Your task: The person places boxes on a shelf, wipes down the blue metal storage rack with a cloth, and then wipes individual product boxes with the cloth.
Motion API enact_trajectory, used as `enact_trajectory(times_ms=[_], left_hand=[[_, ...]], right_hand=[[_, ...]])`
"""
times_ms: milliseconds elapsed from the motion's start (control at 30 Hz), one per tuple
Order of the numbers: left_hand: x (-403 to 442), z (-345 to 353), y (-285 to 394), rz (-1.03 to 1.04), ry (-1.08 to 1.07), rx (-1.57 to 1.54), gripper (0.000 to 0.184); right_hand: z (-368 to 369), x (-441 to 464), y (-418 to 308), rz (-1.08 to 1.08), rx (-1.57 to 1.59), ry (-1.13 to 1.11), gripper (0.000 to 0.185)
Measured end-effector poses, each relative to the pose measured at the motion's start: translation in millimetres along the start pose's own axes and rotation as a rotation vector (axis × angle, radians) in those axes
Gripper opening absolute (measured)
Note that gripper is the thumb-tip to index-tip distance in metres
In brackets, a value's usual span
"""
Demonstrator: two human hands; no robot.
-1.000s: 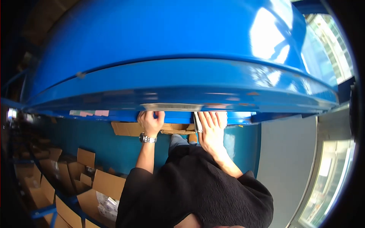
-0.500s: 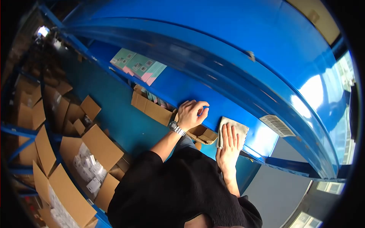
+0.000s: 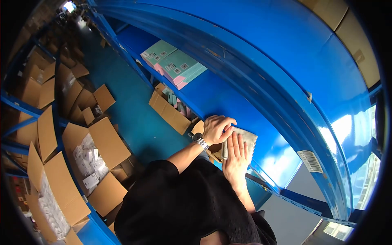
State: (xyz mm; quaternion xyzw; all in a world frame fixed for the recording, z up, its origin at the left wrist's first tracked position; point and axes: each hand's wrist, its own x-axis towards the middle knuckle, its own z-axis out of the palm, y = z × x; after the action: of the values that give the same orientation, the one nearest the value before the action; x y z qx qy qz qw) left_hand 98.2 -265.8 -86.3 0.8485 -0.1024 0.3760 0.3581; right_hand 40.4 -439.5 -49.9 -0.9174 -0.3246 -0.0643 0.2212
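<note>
Yeah, I've got right hand [image 3: 236,162] spread flat on grey cloth [image 3: 250,141] | left hand [image 3: 217,130] loosely curled beside it | blue shelf [image 3: 232,100] underneath cloth

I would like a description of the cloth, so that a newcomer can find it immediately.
Start from the blue shelf that holds the mint-and-pink boxes, then find the person's right hand, lying flat near the shelf's front edge. The cloth is the greyish-beige piece under that hand's fingers. Unlike the printed boxes farther along, it is plain, flat fabric.
</note>
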Motion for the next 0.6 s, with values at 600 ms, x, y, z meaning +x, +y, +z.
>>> enact_trajectory(times_ms=[600], left_hand=[[-23.0, -40.1, 20.9, -0.468, 0.034, -0.449, 0.019]], right_hand=[[-33.7, -4.5, 4.3, -0.075, -0.083, -0.204, 0.081]])
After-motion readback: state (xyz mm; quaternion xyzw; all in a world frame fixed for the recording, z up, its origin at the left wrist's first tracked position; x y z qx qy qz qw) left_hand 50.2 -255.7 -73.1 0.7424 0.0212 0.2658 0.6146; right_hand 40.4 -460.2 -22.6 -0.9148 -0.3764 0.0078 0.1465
